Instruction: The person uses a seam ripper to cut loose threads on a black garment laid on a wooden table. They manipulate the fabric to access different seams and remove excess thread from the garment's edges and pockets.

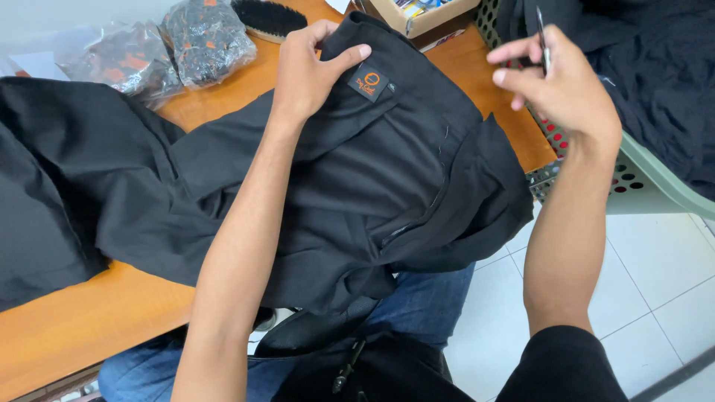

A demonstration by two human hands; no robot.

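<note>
Left hand [309,71]: grip pinching the far edge of the black fabric garment [372,186], thumb by its orange-marked label | right hand [562,85]: grip pinching a thin dark metal tool [543,41], raised clear past the orange wooden worktop [89,320]'s right edge, over a green perforated plastic basket [640,179] | garment spills off near edge onto the lap.

A black brush [269,18], plastic-wrapped bundles [179,45] and a cardboard box [417,16] sit along the top; a perforated green basket [640,179] stands right.

garment [387,171]: on table [89,320], under my left hand [309,71]
basket [640,182]: right of table
brush [269,18]: behind garment
</note>
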